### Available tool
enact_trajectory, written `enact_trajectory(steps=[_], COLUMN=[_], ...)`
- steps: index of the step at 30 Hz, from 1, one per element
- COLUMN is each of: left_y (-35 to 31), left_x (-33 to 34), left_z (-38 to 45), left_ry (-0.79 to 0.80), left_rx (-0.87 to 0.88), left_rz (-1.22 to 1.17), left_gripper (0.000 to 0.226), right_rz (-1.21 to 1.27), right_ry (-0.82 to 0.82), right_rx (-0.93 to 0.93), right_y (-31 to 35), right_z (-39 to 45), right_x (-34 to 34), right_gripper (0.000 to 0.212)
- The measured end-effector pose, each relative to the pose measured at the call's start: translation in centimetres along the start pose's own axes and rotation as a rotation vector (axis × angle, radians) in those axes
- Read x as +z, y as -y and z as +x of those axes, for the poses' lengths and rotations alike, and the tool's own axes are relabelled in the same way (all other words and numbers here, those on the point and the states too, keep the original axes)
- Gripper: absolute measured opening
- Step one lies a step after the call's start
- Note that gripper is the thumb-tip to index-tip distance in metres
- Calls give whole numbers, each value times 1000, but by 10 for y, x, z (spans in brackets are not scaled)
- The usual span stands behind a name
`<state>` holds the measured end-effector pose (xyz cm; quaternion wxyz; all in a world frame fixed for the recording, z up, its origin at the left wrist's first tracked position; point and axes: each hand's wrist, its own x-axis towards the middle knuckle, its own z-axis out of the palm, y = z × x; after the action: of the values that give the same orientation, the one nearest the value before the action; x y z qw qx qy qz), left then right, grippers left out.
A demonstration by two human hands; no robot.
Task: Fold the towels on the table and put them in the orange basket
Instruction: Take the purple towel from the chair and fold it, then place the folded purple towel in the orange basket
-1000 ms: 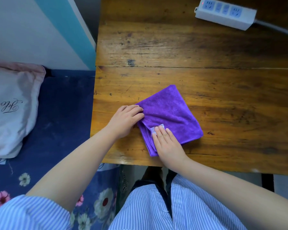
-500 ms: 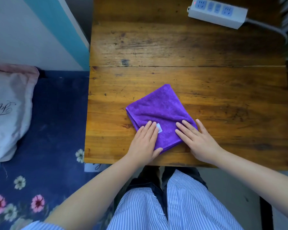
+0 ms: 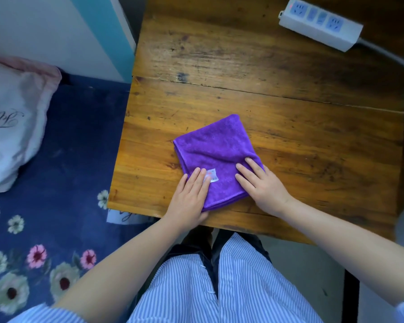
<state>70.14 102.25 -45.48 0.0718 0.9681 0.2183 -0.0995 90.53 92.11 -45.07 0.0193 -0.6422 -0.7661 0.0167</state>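
One purple towel (image 3: 216, 155) lies folded into a small square on the wooden table (image 3: 289, 136), turned so a corner points away from the person. Two hands are on it. The left hand (image 3: 191, 197) lies flat on the towel's near left corner, fingers straight and close together, the thumb down at the cloth's near edge. The right hand (image 3: 261, 185) lies flat on the near right corner, fingers straight and slightly spread, pointing toward the middle of the cloth. Neither hand curls round anything; both press the towel down.

One small white label (image 3: 212, 176) shows on the towel, just beside the left fingertips and between the two hands; its print is too small to read.

One white power strip (image 3: 320, 23) sits at the far right of the table, well beyond the fingers, with four socket panels showing and a grey cord (image 3: 387, 54) that runs off the right edge of the view.

To the left of the left hand, off the table, are one pale pillow (image 3: 12, 127), cut off by the frame, with script writing only partly seen, and a dark blue flowered sheet (image 3: 63, 183). The towel's corners under the palms are hidden.
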Motion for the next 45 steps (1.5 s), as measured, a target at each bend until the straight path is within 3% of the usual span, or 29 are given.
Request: enact_trajectory(steps=[2,6,10,14,18,22,25,29,31,38,42,45], left_y=[-8,-25,-37,-38,-28,-22,-21,-16,-13,-4,-2,-5], left_x=[-3,-6,-11,-15,-20,-36,-60,-78,-87,-103,-103,-104], left_z=[-1,-1,4,4,5,0,-6,-20,-32,-138,-242,-322], left_ry=[17,80,123,67,-18,4,60,170,165,64,-32,-81], left_rx=[-41,-162,-260,-302,-249,-247,-368,-499,-539,-729,-917,-1017], left_rz=[-5,-45,-112,-143,-173,-201,-299,-411,-431,-568,-694,-804], left_gripper=[97,100,100,86,74,65,46,28,24,13,32,16], right_rz=[54,151,347,463,319,190,140,-19,-36,192,357,431], right_ry=[-59,-58,-42,-31,33,110,111,163,185,409,545,658], right_rx=[-5,-26,40,33,-94,-133,-214,-305,-317,-402,-424,-454], right_y=[0,-5,-14,-22,-28,-26,-25,-19,-14,62,156,236], right_z=[3,9,19,28,24,21,23,23,29,73,97,103], right_x=[-2,-14,-32,-45,-51,-51,-57,-71,-76,-109,-135,-145], right_gripper=[41,22,37,25,28,32,36,66,63,29,29,40])
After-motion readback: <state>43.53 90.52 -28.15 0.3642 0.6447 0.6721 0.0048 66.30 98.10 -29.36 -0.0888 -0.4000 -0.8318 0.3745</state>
